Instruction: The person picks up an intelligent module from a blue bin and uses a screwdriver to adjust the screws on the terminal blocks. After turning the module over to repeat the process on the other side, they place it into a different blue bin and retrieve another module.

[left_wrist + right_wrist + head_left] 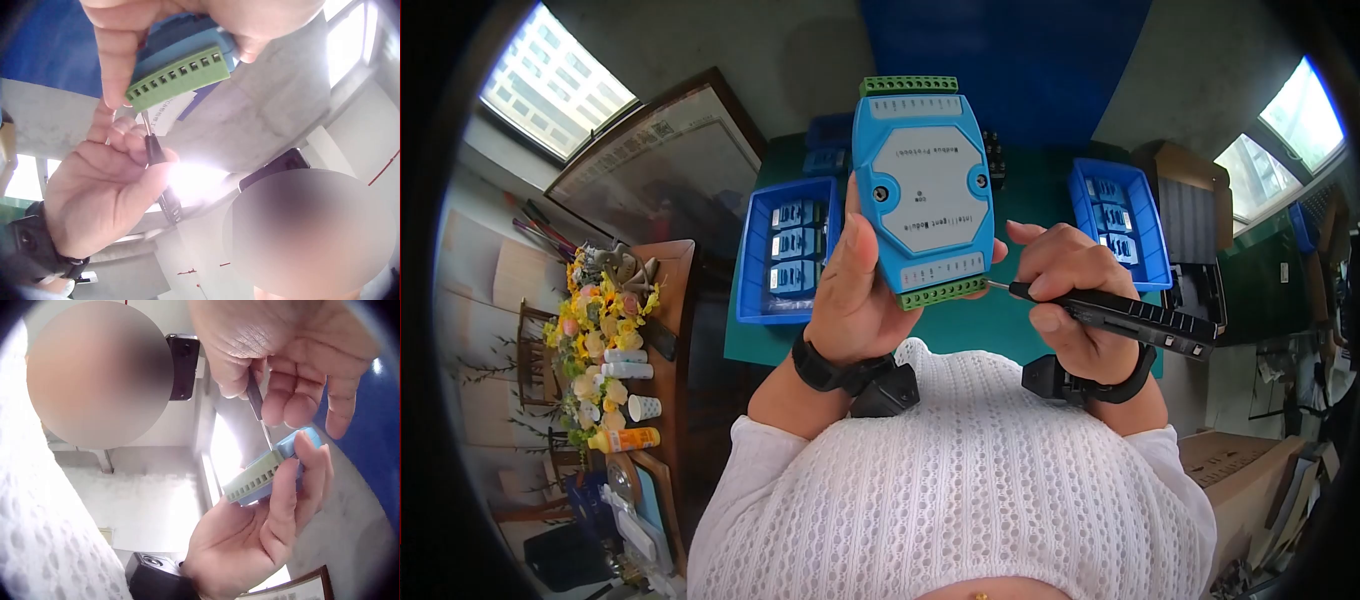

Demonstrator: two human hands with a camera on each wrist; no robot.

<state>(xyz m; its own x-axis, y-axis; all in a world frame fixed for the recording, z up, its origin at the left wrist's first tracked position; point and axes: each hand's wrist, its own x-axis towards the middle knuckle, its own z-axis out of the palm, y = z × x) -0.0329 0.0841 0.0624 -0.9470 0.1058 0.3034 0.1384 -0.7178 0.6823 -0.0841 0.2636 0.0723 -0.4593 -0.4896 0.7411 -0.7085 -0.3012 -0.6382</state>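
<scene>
A blue module with a grey label (930,185) is held upright in front of my chest by my left hand (845,295), thumb along its left side and fingers behind. Green screw terminal blocks run along its far edge and its near edge (945,292). My right hand (1085,275) grips a black-handled screwdriver (1140,318) between thumb and fingers. Its thin metal shaft (267,434) meets the right end of the near terminal block. In the left wrist view, the row of square openings on the green block (181,78) faces the camera.
Blue bins (745,290) (1155,270) holding several similar modules stand left and right on the green table mat (1030,330). An open cardboard box (1200,190) is beyond the right bin. A wooden side table (675,330) with flowers and bottles is at the left.
</scene>
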